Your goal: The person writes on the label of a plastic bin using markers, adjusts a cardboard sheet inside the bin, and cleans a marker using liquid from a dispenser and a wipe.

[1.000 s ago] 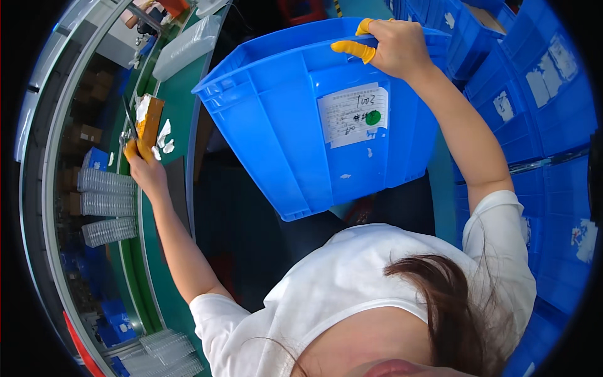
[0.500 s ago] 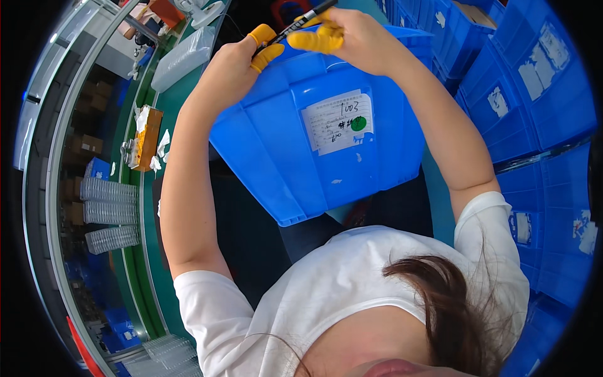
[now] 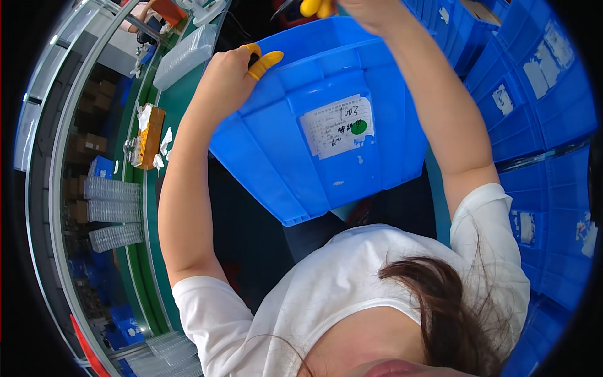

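Note:
My left hand (image 3: 229,75), with yellow finger cots on thumb and fingertip, is closed by the bin's left rim. A small black piece (image 3: 253,60), apparently the marker's cap, shows between its fingers. At the top edge, my right hand (image 3: 370,14), also in yellow finger cots, is partly cut off. A dark marker pen (image 3: 286,6) juts leftward from its fingers, its tip pointing down-left; the rest is out of view. Below both hands a large blue plastic bin (image 3: 370,169) stands tilted before me, its open top away from me. It carries a white paper label (image 3: 326,119) with a green dot.
Blue bins (image 3: 521,125) are stacked along the right. On the left runs a green bench (image 3: 164,276) with an orange-yellow box (image 3: 151,135) holding tissues, and clear plastic-wrapped packs (image 3: 184,58). Stacks of clear plastic trays (image 3: 113,210) sit nearby, by a metal frame (image 3: 53,188).
The marker that spanned both hands has come apart. My right hand moved up and right with the pen, partly leaving the view; my left hand keeps the small black piece, slightly lower.

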`<state>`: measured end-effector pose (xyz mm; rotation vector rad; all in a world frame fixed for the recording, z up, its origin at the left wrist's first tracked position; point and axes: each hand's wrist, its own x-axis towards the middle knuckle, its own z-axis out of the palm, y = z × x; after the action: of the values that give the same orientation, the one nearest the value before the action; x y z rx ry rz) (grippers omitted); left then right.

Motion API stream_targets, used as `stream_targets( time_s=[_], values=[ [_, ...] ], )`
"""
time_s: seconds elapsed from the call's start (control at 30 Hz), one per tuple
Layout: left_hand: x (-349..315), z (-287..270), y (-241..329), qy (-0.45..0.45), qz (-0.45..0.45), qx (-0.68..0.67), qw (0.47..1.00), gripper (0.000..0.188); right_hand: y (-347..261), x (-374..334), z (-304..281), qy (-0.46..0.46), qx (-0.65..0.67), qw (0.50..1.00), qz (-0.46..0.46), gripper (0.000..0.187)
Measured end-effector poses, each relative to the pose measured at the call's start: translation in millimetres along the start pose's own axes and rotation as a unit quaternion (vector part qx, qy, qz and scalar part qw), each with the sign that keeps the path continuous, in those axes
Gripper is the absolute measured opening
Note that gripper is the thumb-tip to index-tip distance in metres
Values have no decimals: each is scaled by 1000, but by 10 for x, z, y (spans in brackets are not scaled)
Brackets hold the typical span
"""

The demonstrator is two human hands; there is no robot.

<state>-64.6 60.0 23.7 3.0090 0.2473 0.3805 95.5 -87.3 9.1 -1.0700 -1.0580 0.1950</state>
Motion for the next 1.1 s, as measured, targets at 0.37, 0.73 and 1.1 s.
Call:
stream_targets(
  time_s=[0.37, 0.73, 1.1],
  values=[
    [-145, 214, -82, 77, 133, 121, 981, 36, 146, -1791, 141, 14, 54, 998, -8, 27],
    [-88, 250, -77, 79, 103, 169, 977, 41, 716, -2029, 401, 82, -261, 951, -142, 24],
    [-3, 284, -125, 63, 95, 166, 980, 42, 734, -2011, 431, 90, -293, 942, -140, 25]
  ],
)
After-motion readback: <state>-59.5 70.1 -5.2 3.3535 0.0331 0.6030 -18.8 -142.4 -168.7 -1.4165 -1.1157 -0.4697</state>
